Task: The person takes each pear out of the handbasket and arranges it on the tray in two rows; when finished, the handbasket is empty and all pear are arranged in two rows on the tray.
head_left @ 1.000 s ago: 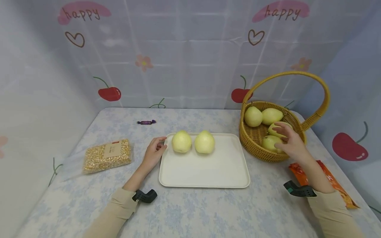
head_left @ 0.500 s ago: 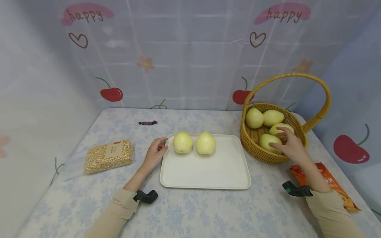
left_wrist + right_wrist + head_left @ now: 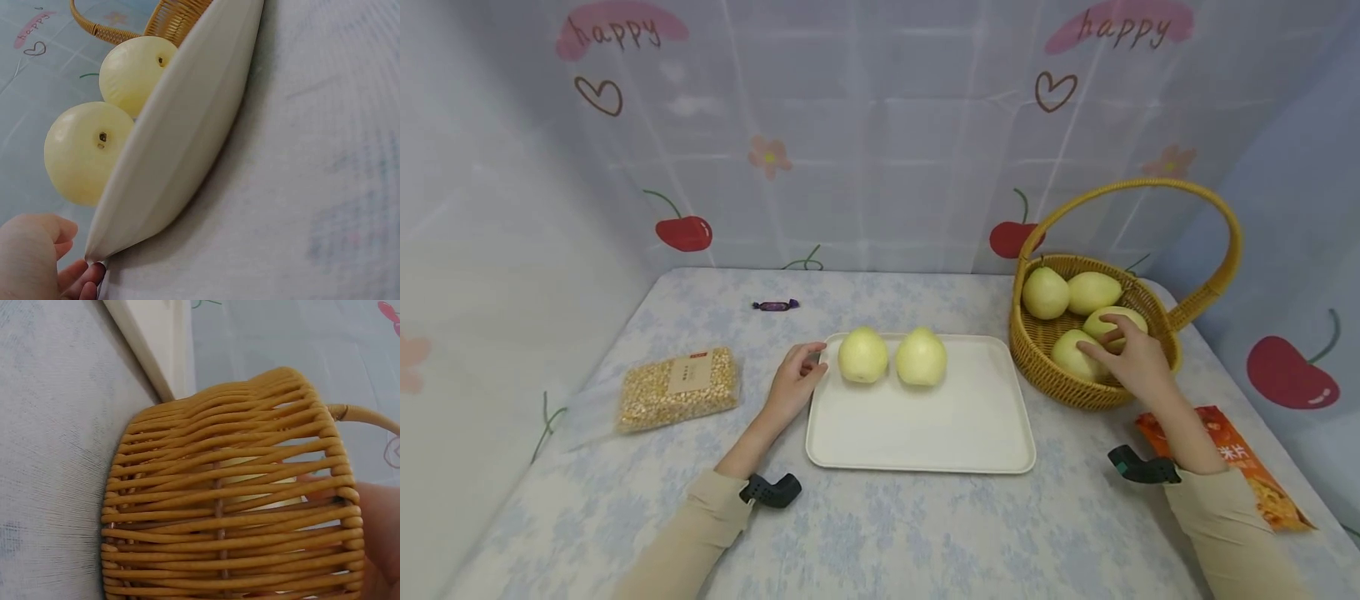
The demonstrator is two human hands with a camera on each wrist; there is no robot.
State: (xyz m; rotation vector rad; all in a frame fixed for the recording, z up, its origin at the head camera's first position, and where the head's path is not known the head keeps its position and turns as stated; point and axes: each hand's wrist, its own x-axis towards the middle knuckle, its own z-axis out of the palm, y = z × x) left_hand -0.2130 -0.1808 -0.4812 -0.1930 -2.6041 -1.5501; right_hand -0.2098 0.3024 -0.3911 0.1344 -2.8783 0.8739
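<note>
Left hand (image 3: 792, 385) relaxed at the tray's left edge, fingers loosely bent; left wrist view shows fingertips touching the corner rim, gripping nothing. Right hand (image 3: 1141, 367) inside the wicker basket (image 3: 1051, 385), thumb and index spread wide, thumb over the front pear (image 3: 1063, 353), index across the right pear (image 3: 1099, 323). Can't tell whether it has a grasp on the front pear; palm and other fingers hide the contact, and in the right wrist view the basket weave covers most of it.

Pears pale yellow-green, smooth, rounded. Four in basket: front and right ones by the hand, plus back left pear (image 3: 1046, 293) and back right pear (image 3: 1093, 293), side by side. Two on the white tray (image 3: 921, 433): left tray pear (image 3: 862, 356) and right tray pear (image 3: 921, 357), near the far edge, narrow gap between; left wrist view shows a dark end spot on each.

Basket at bench right, just beside the tray; tall handle (image 3: 1156, 183) arches over, behind the right hand. Orange snack packet (image 3: 1264, 479) partly under right forearm. Corn bag (image 3: 679, 390) left of tray, purple candy (image 3: 775, 306) farther back. Bench (image 3: 917, 537) has blue floral cloth.
</note>
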